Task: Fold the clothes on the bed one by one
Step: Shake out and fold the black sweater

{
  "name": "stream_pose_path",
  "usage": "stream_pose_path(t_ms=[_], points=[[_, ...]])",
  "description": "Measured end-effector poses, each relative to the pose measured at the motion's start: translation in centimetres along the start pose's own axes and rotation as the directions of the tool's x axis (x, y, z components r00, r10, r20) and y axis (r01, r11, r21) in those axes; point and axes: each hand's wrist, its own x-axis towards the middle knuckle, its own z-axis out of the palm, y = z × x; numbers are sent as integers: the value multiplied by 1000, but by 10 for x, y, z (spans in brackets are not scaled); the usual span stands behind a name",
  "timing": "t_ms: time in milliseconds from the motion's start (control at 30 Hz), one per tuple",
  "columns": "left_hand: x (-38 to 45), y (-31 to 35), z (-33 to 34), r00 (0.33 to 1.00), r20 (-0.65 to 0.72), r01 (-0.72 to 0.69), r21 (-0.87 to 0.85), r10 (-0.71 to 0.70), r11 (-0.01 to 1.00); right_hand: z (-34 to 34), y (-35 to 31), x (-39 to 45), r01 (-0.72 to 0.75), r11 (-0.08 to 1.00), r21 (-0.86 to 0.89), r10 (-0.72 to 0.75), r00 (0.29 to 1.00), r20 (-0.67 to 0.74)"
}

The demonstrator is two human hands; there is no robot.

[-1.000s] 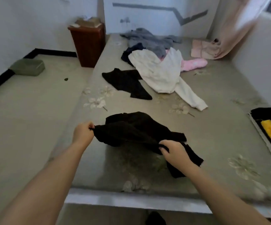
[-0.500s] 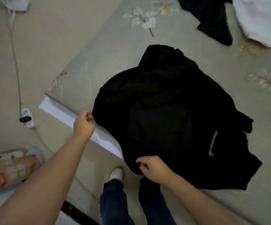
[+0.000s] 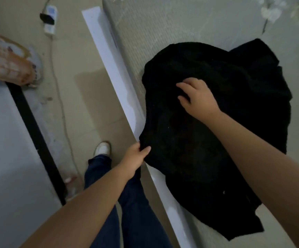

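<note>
left grip [image 3: 138, 156] pinches black garment [image 3: 225, 122] | right grip [image 3: 197, 95] spread on it | power strip [image 3: 49, 20] on floor

We observe the bed [image 3: 190, 24] covered in a grey-green sheet with a pale flower print near its far edge, bordered by a white frame [image 3: 113, 68]. A crumpled black garment [image 3: 234, 140] lies directly on it, overhanging the frame edge. On the beige floor [image 3: 84, 97] beside the bed rests a white power strip [image 3: 50, 20] with its cable.
</note>
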Motion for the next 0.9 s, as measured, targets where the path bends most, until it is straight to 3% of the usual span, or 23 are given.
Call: stream_pose_path(t_ms=[67, 133, 333, 400, 500, 567, 667, 733, 800, 900], points=[[1, 0, 2, 998, -59, -37, -176, 26, 984, 1, -9, 19, 115, 988, -105, -111, 993, 47], [1, 0, -2, 997, -40, -70, -244, 62, 967, 2, -18, 37, 163, 970, -182, -149, 985, 87], [-4, 6, -28, 993, -113, -50, -199, 27, 979, 5, -36, 83, 189, 944, -269, -116, 957, 266], [-6, 6, -37, 997, -66, -37, -158, 27, 987, 8, -41, 87, 171, 947, -271, -86, 951, 298], [-9, 8, -47, 1000, 0, -18, -8, 18, 1000, 15, -48, 66, 92, 975, -203, -62, 987, 149], [-6, 13, -60, 987, -150, -34, 169, 60, 985, 20, -54, 32, 56, 987, -154, -57, 998, -3], [4, 26, -85, 926, -296, -69, 480, 236, 875, 45, -65, -39, 107, 988, -110, -118, 988, -97], [10, 40, -97, 904, -239, -130, 636, 355, 760, 68, -79, -77, 141, 973, -185, -125, 988, 95], [16, 56, -103, 884, -149, -186, 758, 444, 625, 92, -89, -97, 99, 944, -316, 7, 947, 321], [25, 80, -100, 855, -4, -255, 868, 519, 427, 118, -85, -104, 86, 875, -477, 129, 907, 402]])
